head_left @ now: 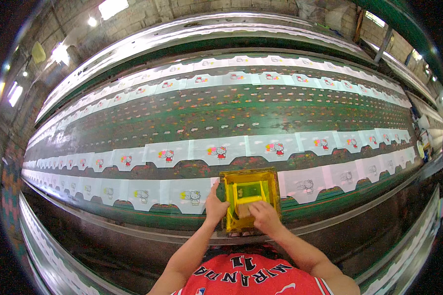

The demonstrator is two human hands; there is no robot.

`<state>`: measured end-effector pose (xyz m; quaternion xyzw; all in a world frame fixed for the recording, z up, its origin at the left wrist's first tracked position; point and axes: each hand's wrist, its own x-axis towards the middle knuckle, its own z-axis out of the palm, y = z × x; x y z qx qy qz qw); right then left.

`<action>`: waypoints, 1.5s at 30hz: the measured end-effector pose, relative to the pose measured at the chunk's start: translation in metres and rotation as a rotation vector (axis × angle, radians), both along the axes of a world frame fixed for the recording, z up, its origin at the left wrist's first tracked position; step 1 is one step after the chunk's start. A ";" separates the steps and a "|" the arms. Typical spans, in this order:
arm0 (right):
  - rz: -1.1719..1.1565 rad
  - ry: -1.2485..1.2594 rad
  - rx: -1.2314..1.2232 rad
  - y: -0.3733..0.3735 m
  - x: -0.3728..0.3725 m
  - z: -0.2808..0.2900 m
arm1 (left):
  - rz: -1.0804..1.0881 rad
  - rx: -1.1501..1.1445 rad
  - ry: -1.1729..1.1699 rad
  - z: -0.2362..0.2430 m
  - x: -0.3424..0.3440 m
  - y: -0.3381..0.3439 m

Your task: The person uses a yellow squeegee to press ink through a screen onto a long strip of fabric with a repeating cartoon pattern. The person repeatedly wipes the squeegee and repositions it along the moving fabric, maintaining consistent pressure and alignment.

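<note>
A screen-printing frame [273,196] smeared with yellow ink lies on the near row of white cut pieces [174,196] on the long green table. My left hand [215,206] grips the frame's left edge, index finger extended along it. Inside the frame, my right hand [262,216] is closed on a squeegee [243,209] with a tan handle, amid thick yellow ink. The near pieces bear outlined cartoon cats, some to the left with yellow parts. The print beneath the frame is hidden.
Further rows of printed white pieces [221,150] run along the green table [231,113], whose surface is speckled with paint. Other long tables [182,32] stand beyond and at the sides. A metal rail [172,228] follows the near edge, and a post [383,45] rises at back right.
</note>
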<state>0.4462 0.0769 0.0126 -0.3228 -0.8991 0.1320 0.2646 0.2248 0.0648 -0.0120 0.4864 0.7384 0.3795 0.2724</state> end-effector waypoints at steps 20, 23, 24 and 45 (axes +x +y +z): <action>0.046 -0.028 -0.133 -0.015 0.017 0.001 | 0.000 -0.034 -0.130 0.003 0.003 0.001; 0.029 -0.012 -0.151 -0.003 0.034 0.020 | -0.001 0.084 -0.118 0.012 0.022 0.004; 0.013 -0.018 -0.144 0.002 0.045 0.026 | 0.001 0.102 -0.103 0.015 0.034 0.008; -0.060 0.006 -0.173 0.054 0.242 -0.002 | 0.038 0.021 -0.127 0.001 0.232 0.061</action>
